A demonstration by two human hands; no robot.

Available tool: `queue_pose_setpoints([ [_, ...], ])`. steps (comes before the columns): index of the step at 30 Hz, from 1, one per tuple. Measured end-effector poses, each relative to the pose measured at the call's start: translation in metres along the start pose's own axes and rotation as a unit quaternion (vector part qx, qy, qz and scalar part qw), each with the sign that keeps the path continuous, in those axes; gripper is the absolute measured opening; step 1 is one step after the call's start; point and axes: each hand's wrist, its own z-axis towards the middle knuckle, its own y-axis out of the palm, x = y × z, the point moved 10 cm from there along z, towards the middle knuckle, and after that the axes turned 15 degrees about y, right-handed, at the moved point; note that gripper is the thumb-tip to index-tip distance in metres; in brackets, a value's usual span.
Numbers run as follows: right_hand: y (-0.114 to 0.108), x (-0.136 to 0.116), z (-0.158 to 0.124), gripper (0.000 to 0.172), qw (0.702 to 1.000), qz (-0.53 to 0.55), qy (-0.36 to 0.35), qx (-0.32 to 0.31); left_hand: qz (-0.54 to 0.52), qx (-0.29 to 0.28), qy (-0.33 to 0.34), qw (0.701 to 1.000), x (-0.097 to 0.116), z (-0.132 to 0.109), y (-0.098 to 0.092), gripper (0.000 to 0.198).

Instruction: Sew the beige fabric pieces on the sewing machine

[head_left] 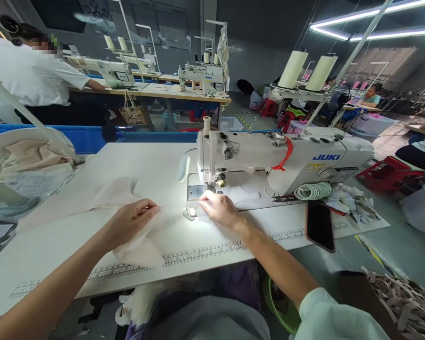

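Note:
A thin, pale pinkish fabric piece (141, 250) lies on the white sewing table (163, 165), one part spreading left and another hanging toward the front edge. My left hand (136, 218) is closed, its thumb and fingers pinching the fabric left of the needle. Close in front of the presser foot (208, 186) of the JUKI sewing machine (241, 156), my right hand (219, 208) is closed too, fingertips together on what looks like the fabric's edge. Between the hands the cloth is hard to tell from the white tabletop. A bright work light falls beside my right fingertips.
Right of the machine base lie a phone (319, 225), a coil of pale cord (312, 191) and fabric scraps (354, 203). A printed ruler (205, 252) runs along the front edge. Thread cones (293, 69) stand behind. A co-worker (35, 71) sits at another machine, back left.

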Motion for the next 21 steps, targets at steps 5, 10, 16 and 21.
queue_pose_setpoints([
  [5, 0.011, -0.006, -0.001, 0.02, 0.987, -0.156, -0.012, 0.022, 0.22, -0.048, -0.022, 0.974, -0.013, -0.016, -0.007, 0.042],
  [10, 0.0, 0.012, -0.006, 0.016, 0.971, -0.225, 0.045, 0.06, 0.29, 0.05, 0.057, 0.954, -0.004, -0.03, -0.047, 0.047],
  [16, -0.012, -0.004, -0.021, 0.021, 0.97, -0.183, -0.11, 0.12, 0.33, 0.092, 0.126, 0.931, -0.051, -0.006, -0.069, 0.055],
  [21, -0.007, -0.013, -0.028, 0.023, 0.967, -0.147, -0.189, 0.084, 0.312, 0.048, 0.149, 0.937, -0.063, 0.027, -0.056, 0.057],
])
